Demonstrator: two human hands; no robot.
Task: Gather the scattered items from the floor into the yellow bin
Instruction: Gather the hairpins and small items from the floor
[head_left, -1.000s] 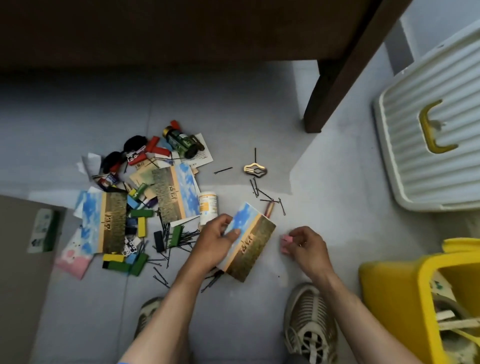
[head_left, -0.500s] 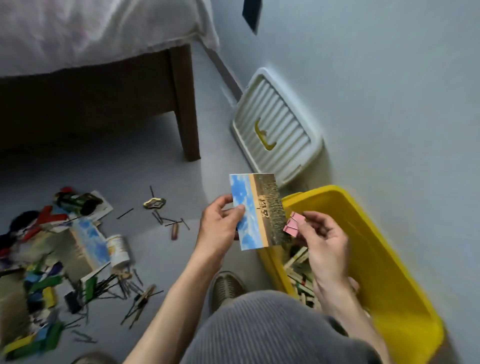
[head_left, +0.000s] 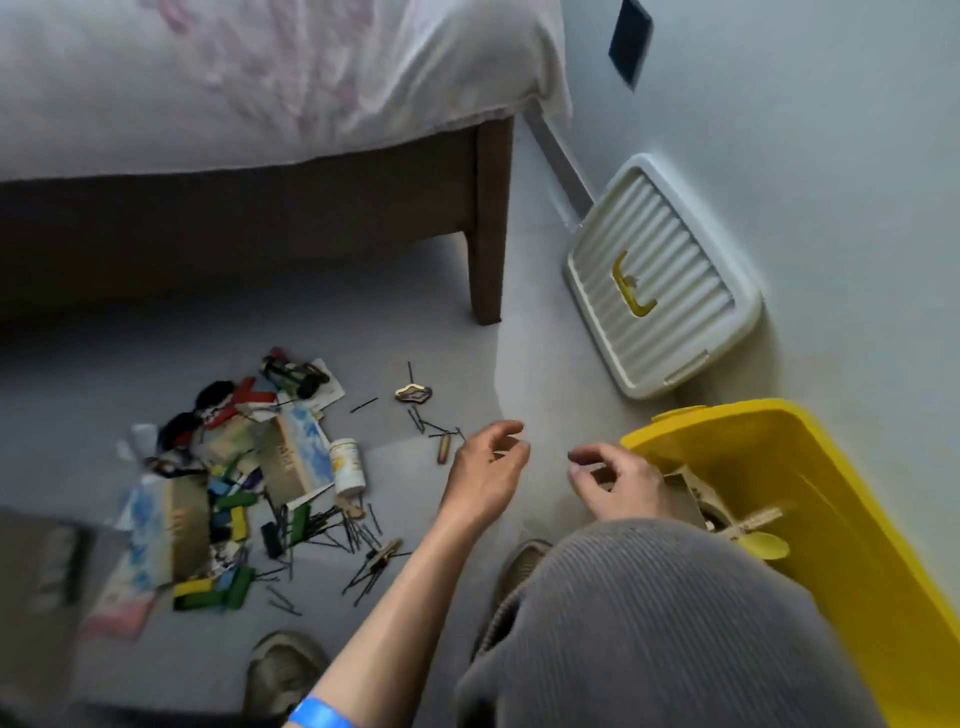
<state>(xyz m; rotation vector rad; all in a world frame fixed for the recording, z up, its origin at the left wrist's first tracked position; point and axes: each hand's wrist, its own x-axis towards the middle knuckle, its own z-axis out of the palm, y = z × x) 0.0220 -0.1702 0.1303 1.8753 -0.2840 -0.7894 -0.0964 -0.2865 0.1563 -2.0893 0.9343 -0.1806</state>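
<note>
I am crouching in a home bedroom. A bed (head_left: 260, 78) with a pale sheet is standing on dark wooden legs (head_left: 488, 223) over a grey floor (head_left: 535, 364), and a ribbed storage lid (head_left: 660, 275) is leaning against the painted wall (head_left: 805, 130).

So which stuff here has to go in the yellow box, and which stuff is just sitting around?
Part of the tidy-up:
- yellow bin
- white bottle
- postcards
- green and yellow blocks
- black pins
- gold clip
- both empty hands: left hand, right hand

Just lying about:
- bed
- white lid leaning by the wall
- shoes
</note>
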